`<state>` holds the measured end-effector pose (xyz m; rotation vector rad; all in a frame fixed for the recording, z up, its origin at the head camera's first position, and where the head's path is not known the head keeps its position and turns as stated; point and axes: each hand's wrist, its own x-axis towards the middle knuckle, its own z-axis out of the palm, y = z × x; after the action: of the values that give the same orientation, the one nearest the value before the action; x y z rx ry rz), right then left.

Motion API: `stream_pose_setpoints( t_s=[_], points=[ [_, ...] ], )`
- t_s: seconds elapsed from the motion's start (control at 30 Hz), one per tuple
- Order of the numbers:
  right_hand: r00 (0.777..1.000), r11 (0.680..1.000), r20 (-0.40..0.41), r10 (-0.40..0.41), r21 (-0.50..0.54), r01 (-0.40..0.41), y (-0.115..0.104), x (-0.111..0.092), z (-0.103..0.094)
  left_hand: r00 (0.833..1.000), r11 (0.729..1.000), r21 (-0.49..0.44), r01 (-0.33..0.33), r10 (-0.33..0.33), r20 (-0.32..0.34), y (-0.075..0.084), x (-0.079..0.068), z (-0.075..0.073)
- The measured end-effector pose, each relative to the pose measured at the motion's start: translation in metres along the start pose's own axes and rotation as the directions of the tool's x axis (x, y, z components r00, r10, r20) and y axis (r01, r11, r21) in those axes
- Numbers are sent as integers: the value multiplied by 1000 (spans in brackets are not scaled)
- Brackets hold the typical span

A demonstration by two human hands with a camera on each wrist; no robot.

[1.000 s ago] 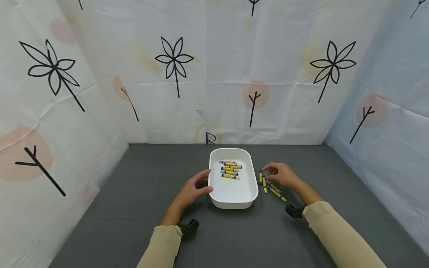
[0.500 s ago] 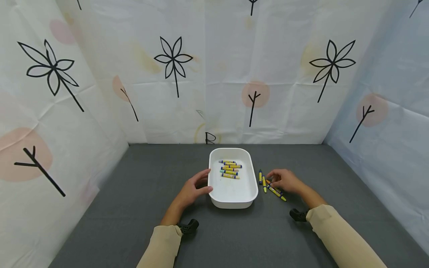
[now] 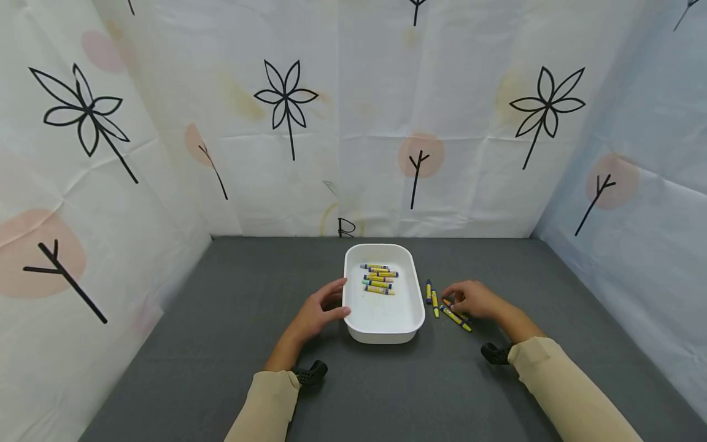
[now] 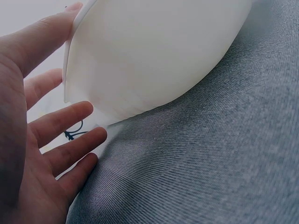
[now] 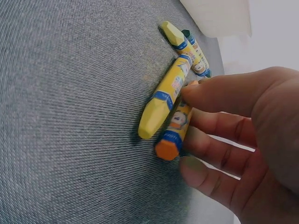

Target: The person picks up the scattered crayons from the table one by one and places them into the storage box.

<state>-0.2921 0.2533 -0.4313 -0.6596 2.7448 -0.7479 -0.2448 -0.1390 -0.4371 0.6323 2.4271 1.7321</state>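
Observation:
In the head view a white plastic tray point(image 3: 385, 319) holds several yellow-wrapped crayons point(image 3: 380, 290), lying in a loose stack. My left hand point(image 3: 317, 313) touches the tray's left side; its thumb and index finger meet the rim and the other fingers are spread, as the left wrist view shows. To the right of the tray, my right hand point(image 3: 474, 299) pinches an orange crayon point(image 5: 177, 121) between thumb and fingers, low over the table. Beside it lies a yellow-green crayon point(image 5: 166, 95), with another yellow crayon point(image 5: 180, 39) and a dark green crayon point(image 5: 198, 49) closer to the tray.
A dark grey cloth point(image 3: 248, 276) covers the table. White patterned sheets point(image 3: 364, 123) hang around the back and both sides. A black wrist camera point(image 3: 312, 373) sits at the left cuff, another wrist camera point(image 3: 495, 353) at the right.
My right hand has moved slightly right and down, from above the crayons onto the orange one. The left hand and the tray have stayed put.

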Motion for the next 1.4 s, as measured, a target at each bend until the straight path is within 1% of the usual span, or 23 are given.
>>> stream_pose_setpoints(
  t_s=[0.03, 0.07, 0.17, 0.27, 0.33, 0.43, 0.5, 0.53, 0.6, 0.73, 0.77, 0.97, 1.13, 1.27, 1.4],
  points=[
    [1000, 1000, 5, -2, -8, 2, -1, 0, -1, 1000, 1000, -2, -2, 2, -1, 0, 0, 0],
    [1000, 1000, 9, -3, -13, 3, -2, 0, -1, 1000, 1000, -3, 0, 0, -3, -3, 1, 0],
    [1000, 1000, 5, -22, -9, 22, -3, -2, -2, 1000, 1000, -4, 5, -5, -13, -19, 6, 2],
    [999, 1000, -23, -31, 7, 31, -3, -6, -3, 999, 1000, -11, 4, -4, -33, -34, 11, 4],
    [999, 999, -46, -23, 22, 24, -2, -8, -3, 999, 1000, -12, 1, -1, -43, -37, 12, 4],
    [996, 998, -88, 6, 56, -1, 0, -12, -4, 999, 1000, -5, 0, 0, -52, -38, 12, 3],
    [993, 997, -121, 13, 80, -3, 2, -13, -5, 999, 1000, 0, -3, 3, -53, -37, 11, 3],
    [990, 996, -138, 19, 90, -6, 3, -13, -5, 999, 1000, 0, 0, 0, -45, -31, 9, 3],
    [985, 994, -171, 32, 111, -13, 4, -12, -6, 999, 1000, -3, -1, 1, -40, -31, 9, 3],
    [974, 994, -223, 33, 111, -8, 4, -8, -8, 999, 1000, 2, 3, -3, -40, -32, 10, 3],
    [971, 994, -236, 29, 107, -4, 4, -7, -8, 999, 1000, 4, -1, 1, -48, -37, 11, 4],
    [952, 994, -304, 25, 110, 9, 0, 2, -8, 999, 1000, 8, -2, 2, -54, -35, 11, 4],
    [938, 994, -346, 28, 110, 11, -7, 12, -12, 999, 1000, 12, -1, 1, -44, -39, 12, 3],
    [931, 994, -363, 39, 107, 0, -16, 20, -18, 999, 1000, 0, -7, 7, -34, -42, 14, 4],
    [928, 995, -371, 37, 103, 2, -26, 29, -23, 999, 1000, 0, -4, 4, -38, -41, 13, 4]
  ],
)
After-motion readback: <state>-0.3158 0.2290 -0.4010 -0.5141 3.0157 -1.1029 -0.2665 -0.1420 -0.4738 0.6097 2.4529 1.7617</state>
